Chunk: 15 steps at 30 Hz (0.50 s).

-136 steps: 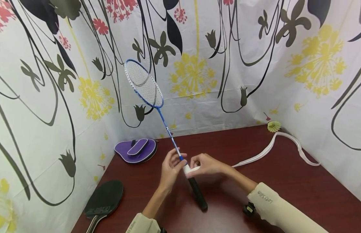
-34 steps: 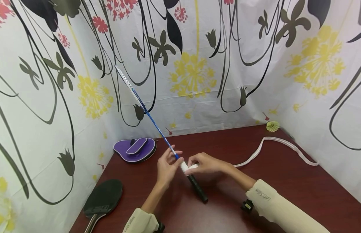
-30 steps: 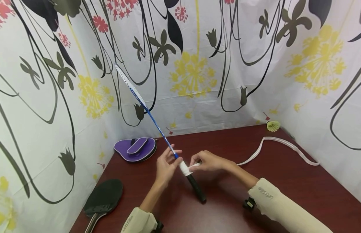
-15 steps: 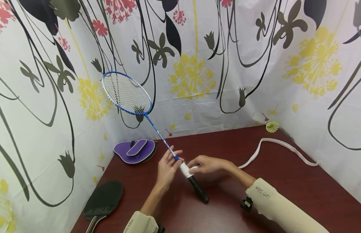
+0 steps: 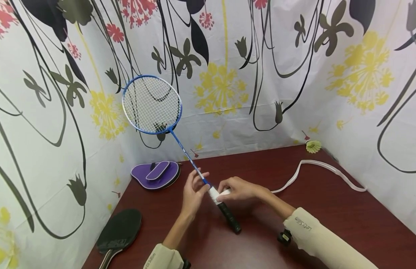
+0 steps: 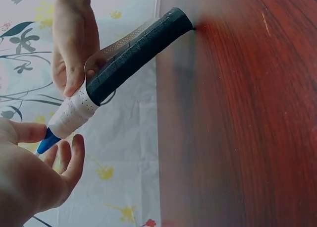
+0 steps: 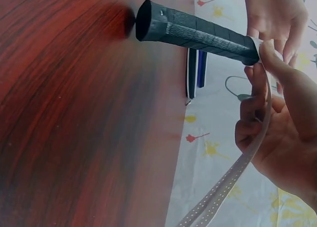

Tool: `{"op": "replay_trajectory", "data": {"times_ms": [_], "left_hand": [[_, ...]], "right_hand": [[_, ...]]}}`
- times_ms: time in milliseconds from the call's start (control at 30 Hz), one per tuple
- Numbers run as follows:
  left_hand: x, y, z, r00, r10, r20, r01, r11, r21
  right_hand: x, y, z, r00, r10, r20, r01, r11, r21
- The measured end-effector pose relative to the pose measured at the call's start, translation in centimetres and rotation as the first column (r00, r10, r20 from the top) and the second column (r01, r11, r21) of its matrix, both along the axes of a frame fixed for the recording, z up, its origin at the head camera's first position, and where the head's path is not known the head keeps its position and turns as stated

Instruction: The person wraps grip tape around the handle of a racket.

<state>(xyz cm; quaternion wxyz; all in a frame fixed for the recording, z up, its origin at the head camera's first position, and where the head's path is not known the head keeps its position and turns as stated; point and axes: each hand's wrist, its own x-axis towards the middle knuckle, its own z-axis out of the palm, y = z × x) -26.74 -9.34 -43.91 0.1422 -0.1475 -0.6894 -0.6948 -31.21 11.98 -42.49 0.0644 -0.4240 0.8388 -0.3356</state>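
A blue and white badminton racket [image 5: 152, 104] slants up to the left, its strung head facing me. My left hand [image 5: 193, 194] holds it where the blue shaft meets the handle, between thumb and fingers. White perforated grip tape [image 6: 74, 113] is wrapped round the handle's upper part. Below it the black handle [image 5: 229, 218] shows bare, its butt low over the table. My right hand [image 5: 239, 188] pinches the tape at the lower edge of the wrap. From there the loose tape strip [image 7: 233, 172] runs past my right palm and lies across the table to the right.
A black table tennis bat [image 5: 120, 229] lies at the table's left edge. Behind it is a purple bat case [image 5: 140, 173]. A yellow shuttlecock [image 5: 313, 146] sits at the back right corner. Floral cloth [image 5: 221, 130] hangs round the dark red table [image 5: 329, 216].
The racket has turned about its shaft, from edge-on a second ago to face-on now. Since the oldest frame, the loose tape's far bend has drawn slightly left and nearer. Both hands keep their places.
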Motion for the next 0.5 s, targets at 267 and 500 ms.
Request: {"op": "replay_trajectory", "data": {"times_ms": [267, 500], "left_hand": [[-0.12, 0.6, -0.72, 0.998, 0.022, 0.061, -0.019, 0.999, -0.045], [-0.13, 0.11, -0.31, 0.997, -0.022, 0.08, 0.023, 1.0, -0.008]], "right_hand": [[-0.04, -0.37, -0.78, 0.996, -0.085, -0.023, 0.084, 0.996, -0.035], [-0.21, 0.46, -0.39, 1.0, -0.004, 0.024, 0.005, 1.0, -0.028]]}}
